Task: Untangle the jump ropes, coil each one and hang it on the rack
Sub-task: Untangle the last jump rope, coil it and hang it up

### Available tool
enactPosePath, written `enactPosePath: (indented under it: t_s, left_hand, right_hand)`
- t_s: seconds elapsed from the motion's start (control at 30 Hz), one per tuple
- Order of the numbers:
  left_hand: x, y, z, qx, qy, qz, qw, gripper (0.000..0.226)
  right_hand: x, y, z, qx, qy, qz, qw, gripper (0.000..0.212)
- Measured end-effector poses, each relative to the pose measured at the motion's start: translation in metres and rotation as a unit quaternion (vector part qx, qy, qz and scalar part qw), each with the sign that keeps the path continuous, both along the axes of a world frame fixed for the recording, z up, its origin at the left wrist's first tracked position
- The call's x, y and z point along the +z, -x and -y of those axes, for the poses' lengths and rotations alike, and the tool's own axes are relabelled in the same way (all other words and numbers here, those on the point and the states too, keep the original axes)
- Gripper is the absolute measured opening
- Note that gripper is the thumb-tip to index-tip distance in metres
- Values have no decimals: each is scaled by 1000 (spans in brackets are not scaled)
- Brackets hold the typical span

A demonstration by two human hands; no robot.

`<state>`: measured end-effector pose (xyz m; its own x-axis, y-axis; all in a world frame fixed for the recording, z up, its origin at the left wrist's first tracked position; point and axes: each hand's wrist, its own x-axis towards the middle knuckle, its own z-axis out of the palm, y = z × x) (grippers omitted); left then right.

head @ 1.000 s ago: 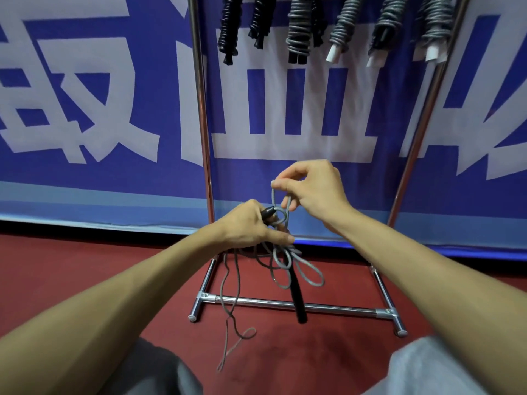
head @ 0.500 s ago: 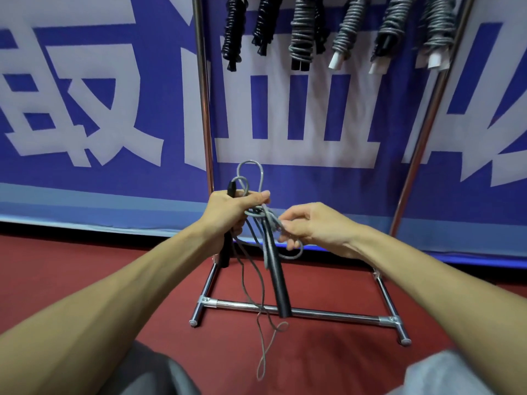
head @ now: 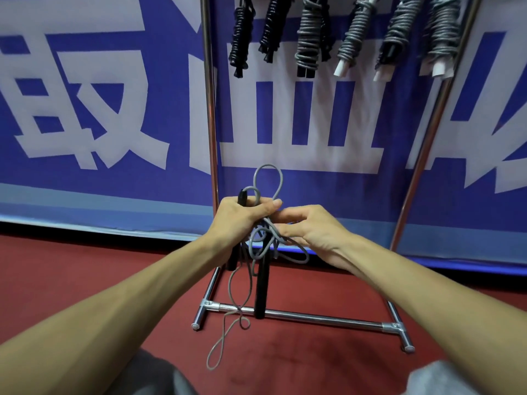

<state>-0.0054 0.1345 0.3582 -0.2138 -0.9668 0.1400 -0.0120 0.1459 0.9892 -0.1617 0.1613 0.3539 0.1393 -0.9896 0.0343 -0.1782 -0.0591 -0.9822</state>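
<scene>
Left hand [head: 236, 220] is closed in a fist round one black handle [head: 242, 196] of the grey jump rope [head: 251, 246], with the thumb laid across the cord. That handle stands nearly upright: its tip pokes out above the knuckles and its other end shows under the wrist. Right hand [head: 313, 232] comes in just beside the left thumb, its forefinger and thumb pinching grey strands in the knot between the two hands. A loop [head: 281, 181] of cord rises above the left fist. The second handle [head: 262, 286] hangs just below the hands, its long axis near vertical and its free end pointing down at the red floor [head: 85, 266]. A long slack bight trails lower still.

Beyond the hands stands the chrome rack [head: 209, 109]. High above them hang coiled ropes [head: 309, 38], black ones to the left, grey ones with white handles to the right. Behind the rack is a blue banner [head: 356, 195] bearing big white characters, cropped by the frame edge, which I cannot read whole. Any print on the handles is too small to tell.
</scene>
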Motion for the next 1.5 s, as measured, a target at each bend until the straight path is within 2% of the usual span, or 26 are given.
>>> enactPosePath:
  t_s: [0.1, 0.23, 0.37, 0.47, 0.53, 0.63, 0.73, 0.83, 0.93, 1.03, 1.07, 1.13, 1.23, 1.3, 1.37, 1.43, 1.5]
  left_hand:
    - [0, 1, 0, 0, 7, -22, 1000, 20]
    - [-1, 3, -1, -12, 9, -32, 999, 21]
    - [-4, 2, 1, -3, 1, -40, 999, 23]
    - [-5, 2, 0, -9, -18, -63, 998, 27]
    - [-6, 1, 2, -6, -29, -58, 998, 23]
    - [-9, -1, 3, 1, -24, 25, 999, 17]
    - [-16, 0, 0, -47, -26, 112, 992, 14]
    - [-22, 4, -2, -102, -49, 196, 974, 29]
    - [-29, 4, 2, -150, -38, 299, 942, 45]
    - [-36, 1, 6, -156, -29, 370, 915, 46]
    - [-39, -1, 10, -135, -22, 395, 909, 47]
    - [-42, -6, 19, -83, 9, 452, 888, 50]
    - [-43, -15, 30, -10, 52, 499, 865, 44]
    - [-41, -26, 36, 2, 56, 481, 875, 30]
    - [-40, -40, 38, -51, 3, 392, 919, 17]
    - [-40, -49, 33, -112, -54, 313, 941, 13]
    - [-38, -50, 30, -95, -43, 310, 945, 12]
  right_hand:
    - [2, -9, -1, -29, 11, 48, 998, 12]
    - [2, -13, -1, -86, 87, -20, 992, 16]
    - [0, -16, 6, -152, 163, -62, 973, 6]
    - [-2, -17, 9, -171, 148, -73, 971, 9]
    - [-3, -17, 10, -156, 118, -77, 978, 12]
    - [3, -9, 15, -173, 116, -74, 975, 15]
    - [12, 5, 18, -197, 125, -36, 972, 11]
    - [16, 16, 17, -214, 116, -41, 969, 9]
    - [24, 20, 18, -259, 104, 14, 960, 16]
    - [31, 32, 20, -308, 133, 44, 941, 17]
    - [29, 38, 22, -324, 146, 21, 934, 14]
    - [25, 50, 24, -351, 187, -83, 914, 10]
    - [14, 64, 23, -298, 256, -274, 878, 11]
    - [4, 70, 23, -235, 234, -395, 857, 16]
    - [-7, 78, 26, -195, 170, -438, 861, 19]
    - [-14, 83, 30, -194, 92, -380, 900, 23]
    - [-17, 81, 30, -191, 5, -270, 944, 25]
